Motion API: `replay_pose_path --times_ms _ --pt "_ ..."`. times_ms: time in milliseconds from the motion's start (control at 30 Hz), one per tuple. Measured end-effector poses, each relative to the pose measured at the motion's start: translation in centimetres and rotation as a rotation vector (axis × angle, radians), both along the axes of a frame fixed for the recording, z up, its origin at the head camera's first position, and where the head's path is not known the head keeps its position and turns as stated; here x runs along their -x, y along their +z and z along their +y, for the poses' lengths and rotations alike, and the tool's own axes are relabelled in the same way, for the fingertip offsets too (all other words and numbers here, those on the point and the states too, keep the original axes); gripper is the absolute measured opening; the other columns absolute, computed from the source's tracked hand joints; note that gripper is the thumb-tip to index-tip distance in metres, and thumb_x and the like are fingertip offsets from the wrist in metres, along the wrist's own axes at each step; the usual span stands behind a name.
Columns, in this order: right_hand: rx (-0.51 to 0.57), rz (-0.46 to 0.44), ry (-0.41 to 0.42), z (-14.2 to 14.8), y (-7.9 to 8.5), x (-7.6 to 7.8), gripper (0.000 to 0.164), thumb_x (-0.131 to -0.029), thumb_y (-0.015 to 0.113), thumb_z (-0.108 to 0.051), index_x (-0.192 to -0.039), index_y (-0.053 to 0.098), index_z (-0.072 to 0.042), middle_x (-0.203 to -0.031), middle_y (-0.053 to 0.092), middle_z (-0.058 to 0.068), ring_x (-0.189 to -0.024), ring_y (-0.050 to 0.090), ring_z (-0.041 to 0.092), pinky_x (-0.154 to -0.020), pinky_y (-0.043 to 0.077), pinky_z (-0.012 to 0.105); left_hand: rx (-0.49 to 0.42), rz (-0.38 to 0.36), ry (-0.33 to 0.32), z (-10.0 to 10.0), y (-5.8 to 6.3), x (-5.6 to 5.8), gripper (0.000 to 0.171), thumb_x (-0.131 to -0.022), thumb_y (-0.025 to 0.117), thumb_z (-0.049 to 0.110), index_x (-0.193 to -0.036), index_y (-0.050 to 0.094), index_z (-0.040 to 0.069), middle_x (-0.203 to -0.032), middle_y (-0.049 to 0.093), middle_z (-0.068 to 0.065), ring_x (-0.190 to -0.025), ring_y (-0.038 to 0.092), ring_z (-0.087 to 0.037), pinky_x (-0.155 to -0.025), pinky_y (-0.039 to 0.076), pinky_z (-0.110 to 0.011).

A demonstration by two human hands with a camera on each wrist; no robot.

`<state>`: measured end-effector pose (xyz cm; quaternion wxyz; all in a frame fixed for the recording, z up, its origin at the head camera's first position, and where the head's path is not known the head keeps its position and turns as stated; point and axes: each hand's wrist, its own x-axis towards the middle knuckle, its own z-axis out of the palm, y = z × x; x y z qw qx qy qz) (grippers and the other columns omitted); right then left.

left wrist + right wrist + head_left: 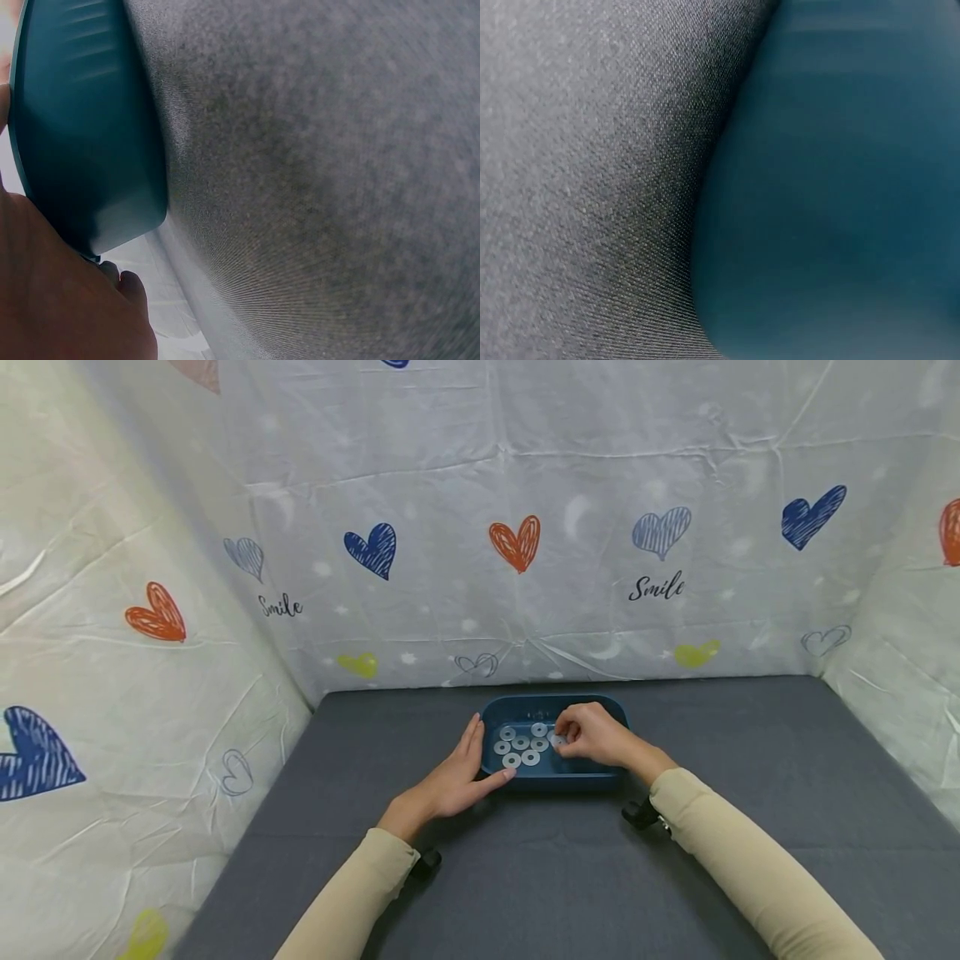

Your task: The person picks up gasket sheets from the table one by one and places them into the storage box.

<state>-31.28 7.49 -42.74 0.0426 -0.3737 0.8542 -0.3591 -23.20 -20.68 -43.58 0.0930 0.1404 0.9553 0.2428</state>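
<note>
Left hand [455, 781]: at 9 o'clock of the tray, fingers straight and together, flat against the tray's left outer wall, thumb tip at its near left corner. It clasps nothing. In the left wrist view the palm [60, 300] fills the lower left, pressed to the teal wall.

Blue tray [553, 772]: teal plastic, rounded corners, set on the grey cloth near the middle of the table, toward its far edge. The outer wall shows close up in the left wrist view [82, 142] and in the right wrist view [840, 187], standing on the cloth in both.

Washers [521, 743]: flat, pale, ring-shaped discs, lying in the left half of the tray floor in a loose cluster, several touching or just beside one another.

Right hand [592, 735]: over the tray's right half, fingers curled downward, the tips pinching one washer [557, 740] at 3 o'clock of the cluster.

Grey cloth [750, 760]: covers the table; weave plain in both wrist views.

Backdrop [525, 543]: white sheet behind and at both sides, printed with red, blue and yellow hearts and the word "Smile".

Sleeves [750, 868]: beige, on both forearms.
</note>
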Motion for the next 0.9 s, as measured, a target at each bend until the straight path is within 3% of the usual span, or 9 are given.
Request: replay_pose_path --times_ms 600,900 --pt "-0.138 -0.066 0.052 -0.8 -0.8 1.3 0.021 -0.092 0.078 -0.014 -0.108 0.074 -0.002 -0.101 0.069 0.006 -0.083 0.065 0.013 -0.076 0.056 0.032 -0.014 0.012 -0.010 0.0 0.0 -0.1 0.107 -0.096 0.046 0.074 -0.164 -0.003 0.006 -0.172 -0.012 -0.009 -0.158 0.006 -0.028 -0.122 0.022 -0.051" --pt "-0.180 -0.055 0.071 -1.2 -1.1 1.6 0.018 -0.092 0.078 -0.014 -0.106 0.074 -0.003 -0.101 0.070 0.006 -0.083 0.066 0.013 -0.078 0.057 0.032 -0.010 0.005 -0.006 -0.1 0.1 -0.2 0.107 -0.097 0.045 0.074 -0.164 -0.004 0.007 -0.171 -0.016 -0.003 -0.158 0.005 -0.026 -0.123 0.021 -0.050"
